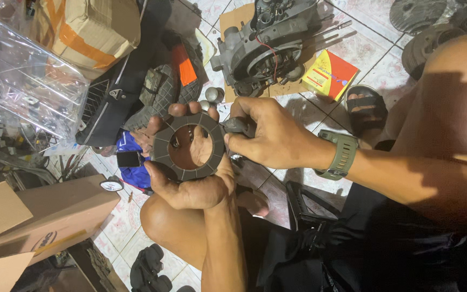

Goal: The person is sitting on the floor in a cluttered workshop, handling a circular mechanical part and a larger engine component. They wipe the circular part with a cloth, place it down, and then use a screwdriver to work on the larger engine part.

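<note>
The person sits low over a tiled floor (pixel 352 48), knees drawn up, with both hands meeting at the middle of the view. The left hand (pixel 190 181) is cupped palm up and grasps a dark grey clutch friction plate (pixel 188 146), a flat ring with segmented pads, the fingertips curling over its far edge and the thumb along its left rim; the palm shows through the ring's open centre. The right hand (pixel 274 135), with a green wristwatch (pixel 341 154) on its wrist, comes in from the right and pinches a small dark part (pixel 240 125) against the ring's right edge; what that part is I cannot tell. Beyond the hands, on a sheet of cardboard, stands a grey engine casing (pixel 266 43) with a red wire looping over it, and just right of it lies a yellow and red box (pixel 329 74). A sandalled foot (pixel 366 108) rests near that box. To the far left sits a clear plastic bag of wire racks (pixel 22 81), with brown cardboard boxes (pixel 44 216) near left
</note>
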